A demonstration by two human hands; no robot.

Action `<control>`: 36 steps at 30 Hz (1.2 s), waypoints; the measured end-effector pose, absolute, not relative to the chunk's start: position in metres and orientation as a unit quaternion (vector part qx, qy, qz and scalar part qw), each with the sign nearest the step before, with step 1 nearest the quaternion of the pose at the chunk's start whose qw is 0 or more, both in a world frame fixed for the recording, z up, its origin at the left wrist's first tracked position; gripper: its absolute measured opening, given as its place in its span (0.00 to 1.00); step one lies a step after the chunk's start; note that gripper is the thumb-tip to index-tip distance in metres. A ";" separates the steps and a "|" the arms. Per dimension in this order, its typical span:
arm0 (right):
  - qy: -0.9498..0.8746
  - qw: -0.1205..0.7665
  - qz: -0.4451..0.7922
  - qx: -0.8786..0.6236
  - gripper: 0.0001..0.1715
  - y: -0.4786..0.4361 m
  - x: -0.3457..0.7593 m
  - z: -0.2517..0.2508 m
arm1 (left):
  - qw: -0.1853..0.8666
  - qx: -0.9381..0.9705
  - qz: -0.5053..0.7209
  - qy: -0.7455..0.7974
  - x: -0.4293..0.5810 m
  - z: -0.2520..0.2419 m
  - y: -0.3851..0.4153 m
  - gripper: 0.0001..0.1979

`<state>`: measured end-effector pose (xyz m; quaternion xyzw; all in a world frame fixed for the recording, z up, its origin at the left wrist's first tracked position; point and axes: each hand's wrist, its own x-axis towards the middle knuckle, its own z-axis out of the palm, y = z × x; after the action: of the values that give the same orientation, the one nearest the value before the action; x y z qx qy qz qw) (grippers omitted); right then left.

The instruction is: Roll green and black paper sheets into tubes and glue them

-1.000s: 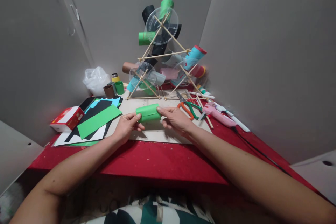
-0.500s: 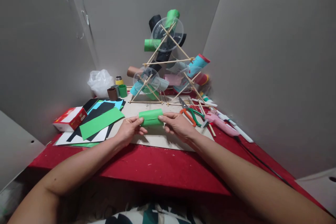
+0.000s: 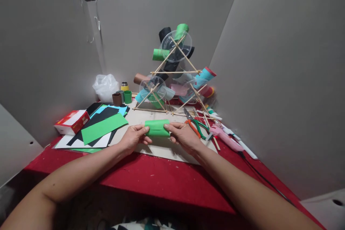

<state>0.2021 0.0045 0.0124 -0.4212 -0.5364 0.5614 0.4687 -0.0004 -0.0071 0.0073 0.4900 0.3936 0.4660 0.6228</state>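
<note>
A green paper tube (image 3: 157, 128), with a seam along its facing side, is held level above the beige board (image 3: 161, 150). My left hand (image 3: 136, 136) pinches its left end between thumb and fingers. On the right end, my right hand (image 3: 181, 134) grips it in the same way. Behind stands a model of wooden sticks (image 3: 176, 72) carrying clear plastic discs (image 3: 176, 46) with coloured paper tubes around them. To the left of my left hand, a green paper strip (image 3: 104, 128) lies over black, white and blue sheets.
Orange-and-green-handled scissors or pliers (image 3: 198, 124) and a pink glue gun (image 3: 226, 137) with a black cord lie at the right. A red box (image 3: 72, 122), small brown pot (image 3: 116, 99), green pot (image 3: 127, 97) and plastic bag (image 3: 106, 88) stand left. Grey panels enclose the red table (image 3: 156, 183).
The camera view has tilted up slightly, showing more of the shelf behind. Both hands still hold the green tube, with only a slight shift.
</note>
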 end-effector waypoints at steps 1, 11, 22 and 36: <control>-0.537 0.470 0.561 -0.420 0.21 0.005 0.202 0.012 | 0.626 0.487 0.466 0.392 -0.001 0.007 -0.007 0.22; -0.540 0.471 0.560 -0.415 0.22 0.005 0.203 0.011 | 0.621 0.500 0.467 0.382 -0.002 0.007 -0.007 0.22; -0.551 0.440 0.573 -0.418 0.20 0.002 0.202 0.010 | 0.575 0.553 0.465 0.384 0.000 0.017 -0.020 0.21; -0.520 0.461 0.594 -0.404 0.19 0.000 0.202 0.017 | 0.576 0.551 0.478 0.370 -0.004 0.024 -0.018 0.21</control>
<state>0.2018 -0.0005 0.0166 -0.4044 -0.5199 0.5943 0.4615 -0.0039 -0.0176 0.0244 0.5507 0.3696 0.4784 0.5756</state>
